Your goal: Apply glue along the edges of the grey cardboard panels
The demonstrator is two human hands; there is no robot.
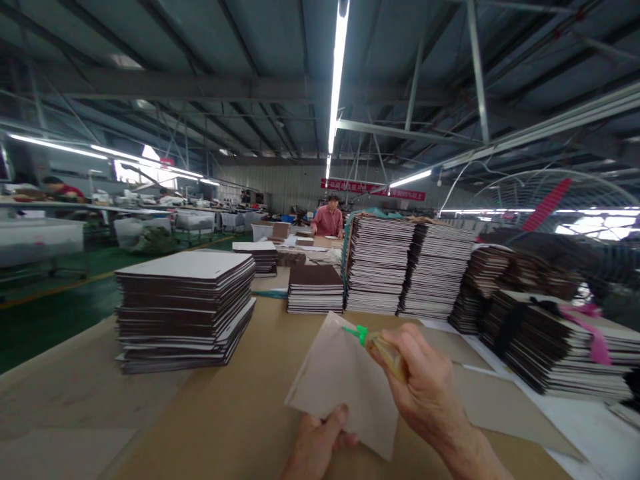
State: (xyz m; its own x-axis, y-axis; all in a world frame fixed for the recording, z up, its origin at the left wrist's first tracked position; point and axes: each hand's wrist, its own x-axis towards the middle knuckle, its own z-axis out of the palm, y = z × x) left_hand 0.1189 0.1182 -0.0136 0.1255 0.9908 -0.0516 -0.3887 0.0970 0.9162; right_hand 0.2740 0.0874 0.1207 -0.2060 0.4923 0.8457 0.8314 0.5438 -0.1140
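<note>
A pale, flat rectangular panel [345, 387] is tilted over the brown tabletop [235, 413]. My left hand [320, 440] grips its near edge, thumb on top and fingers beneath. In my right hand [425, 380] is a soft glue bottle [383, 350] with yellowish contents, my fingers wrapped round it. Its green nozzle [356, 332] points left, and the thin tip is close to the panel's far corner. Whether the tip touches the surface I cannot tell.
A stack of dark-and-white panels [185, 313] stands on the left. A low stack [315, 287] and tall stacks [383, 267] rise beyond my hands. More bundles [560, 340], one with a pink strip, lie right. A person [329, 219] works at the far end.
</note>
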